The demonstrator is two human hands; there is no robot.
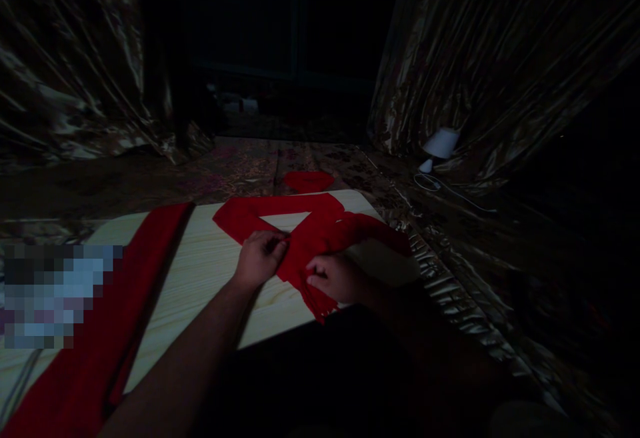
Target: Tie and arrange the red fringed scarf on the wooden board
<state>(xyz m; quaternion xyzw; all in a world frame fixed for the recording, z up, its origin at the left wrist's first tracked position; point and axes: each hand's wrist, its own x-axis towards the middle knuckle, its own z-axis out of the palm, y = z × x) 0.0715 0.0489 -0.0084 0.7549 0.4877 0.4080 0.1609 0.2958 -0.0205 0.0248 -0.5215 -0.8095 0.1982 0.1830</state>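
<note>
A red scarf (320, 225) with a fringed end lies bent across a pale wooden board (210, 271). My left hand (259, 258) is closed, pinching the scarf where two of its bands cross. My right hand (334, 277) is closed on the scarf's near band, just above the fringe (320, 308) at the board's front edge. A second long red cloth (115, 318) runs diagonally over the board's left side, apart from both hands.
A small red cloth piece (309, 181) lies on the patterned cover beyond the board. A white lamp (439, 146) with a cord stands at the right by shiny draped curtains (500, 58). The room is dark. A blurred patch (55, 291) covers the left.
</note>
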